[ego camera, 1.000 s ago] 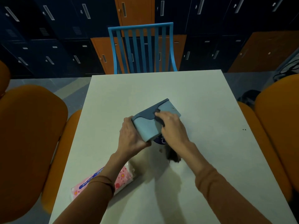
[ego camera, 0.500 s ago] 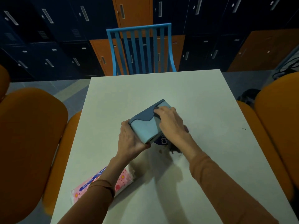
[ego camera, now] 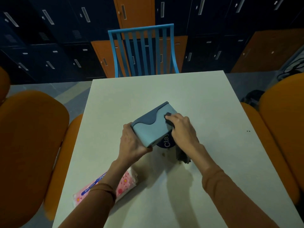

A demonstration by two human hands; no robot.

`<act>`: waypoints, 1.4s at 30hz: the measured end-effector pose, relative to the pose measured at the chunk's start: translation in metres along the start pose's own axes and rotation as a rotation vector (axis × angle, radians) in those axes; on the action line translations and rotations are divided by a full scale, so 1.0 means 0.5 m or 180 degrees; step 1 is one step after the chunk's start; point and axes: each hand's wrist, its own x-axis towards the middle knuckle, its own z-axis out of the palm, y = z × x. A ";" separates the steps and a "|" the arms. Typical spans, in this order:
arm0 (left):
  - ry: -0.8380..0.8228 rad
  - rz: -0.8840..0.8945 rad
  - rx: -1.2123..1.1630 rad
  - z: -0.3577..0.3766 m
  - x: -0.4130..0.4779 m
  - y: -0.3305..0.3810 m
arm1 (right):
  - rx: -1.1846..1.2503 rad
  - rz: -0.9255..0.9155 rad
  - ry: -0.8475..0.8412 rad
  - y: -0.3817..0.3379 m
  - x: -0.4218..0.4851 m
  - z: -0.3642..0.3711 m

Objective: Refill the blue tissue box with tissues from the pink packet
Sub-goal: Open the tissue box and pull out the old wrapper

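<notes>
Cleaning pass: left hand (ego camera: pixel 131 145) clamps one end of the two-tone blue plastic tissue box (ego camera: pixel 151 129), right hand (ego camera: pixel 183 129), curled on a dark rag (ego camera: pixel 181 156), has eased off the lid edge (ego camera: pixel 148 116) beside that grip; pink flowered packet (ego camera: pixel 126 181) lies untouched behind it, refill unstarted.

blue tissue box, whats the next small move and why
Probably put the dark cloth down so the right hand can open the lid. The left hand grips the blue tissue box at a tilt, the right hand presses the cloth on it, its lid looks closed, and neither hand touches the pink packet.
</notes>
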 end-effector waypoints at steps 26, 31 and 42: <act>0.0038 0.0023 -0.0064 0.007 0.002 -0.012 | 0.0346 -0.0247 0.0152 -0.005 -0.056 0.016; 0.0028 -0.0013 -0.0158 0.007 -0.001 -0.015 | 0.0278 0.0438 0.0089 0.082 0.112 0.001; 0.0063 -0.0050 -0.0191 0.014 -0.005 -0.017 | -0.0052 -0.0465 0.0029 -0.035 -0.007 0.013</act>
